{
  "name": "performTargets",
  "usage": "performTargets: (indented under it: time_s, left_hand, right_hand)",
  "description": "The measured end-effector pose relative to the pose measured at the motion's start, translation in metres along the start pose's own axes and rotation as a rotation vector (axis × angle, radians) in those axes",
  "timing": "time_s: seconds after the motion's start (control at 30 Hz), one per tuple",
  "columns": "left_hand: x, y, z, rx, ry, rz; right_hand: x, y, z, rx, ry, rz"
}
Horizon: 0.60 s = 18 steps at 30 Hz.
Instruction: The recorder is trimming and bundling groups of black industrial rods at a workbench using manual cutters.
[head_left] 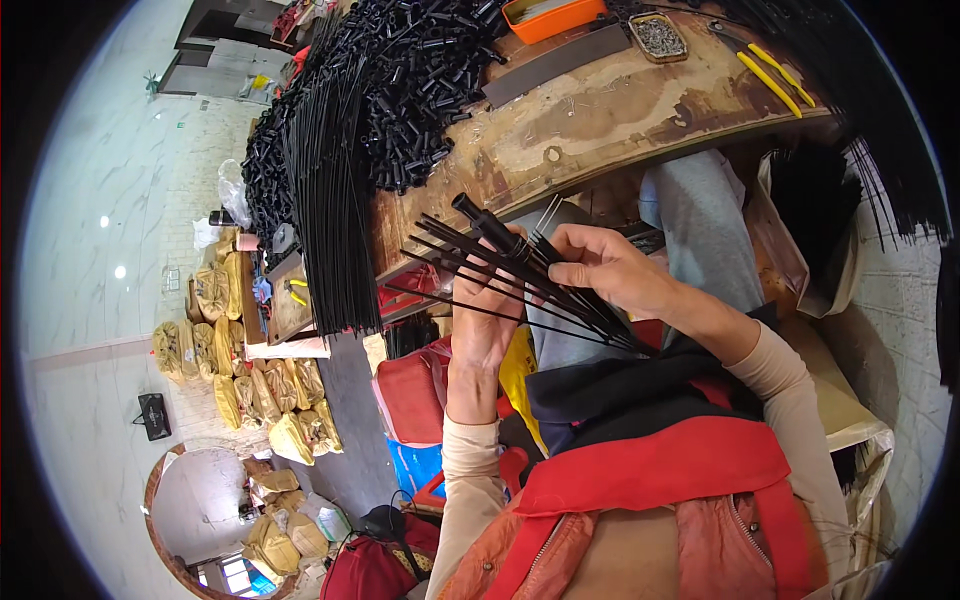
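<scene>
My left hand [485, 310] is closed around a black plastic tube piece [478, 218], its open end tilted up to the left. Several thin black rods [570, 315] fan out from around this piece, down toward my lap and out to the left. My right hand [615, 275] is closed beside it, thumb and fingers pinching the rods close to the tube. Two thin pale metal wires [546, 213] stick up between the hands. My fingers partly hide where the rods meet the tube.
The worn wooden table [600, 125] bears a heap of black plastic tubes [420, 90], a long bundle of black rods [325, 190], a dark flat bar [555, 66], an orange box [555, 18], a tray of small metal parts [658, 37] and yellow-handled pliers [770, 82].
</scene>
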<state>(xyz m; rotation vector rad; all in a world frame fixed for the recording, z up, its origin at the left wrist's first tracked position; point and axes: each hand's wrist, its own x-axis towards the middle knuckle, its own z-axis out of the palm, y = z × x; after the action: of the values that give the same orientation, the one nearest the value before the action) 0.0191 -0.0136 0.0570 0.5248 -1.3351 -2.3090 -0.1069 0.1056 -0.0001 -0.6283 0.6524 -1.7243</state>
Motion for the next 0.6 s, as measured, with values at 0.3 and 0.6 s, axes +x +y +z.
performTargets:
  time_s: [0.3,0.6]
  left_hand:
    - [0.010,0.002,-0.018,0.046,-0.081,-0.051]
    - [0.019,0.007,-0.030,-0.124,-0.221,-0.174]
  right_hand:
    - [0.005,0.003,-0.004,0.078,-0.036,0.044]
    - [0.011,0.000,-0.008,0.197,-0.064,0.202]
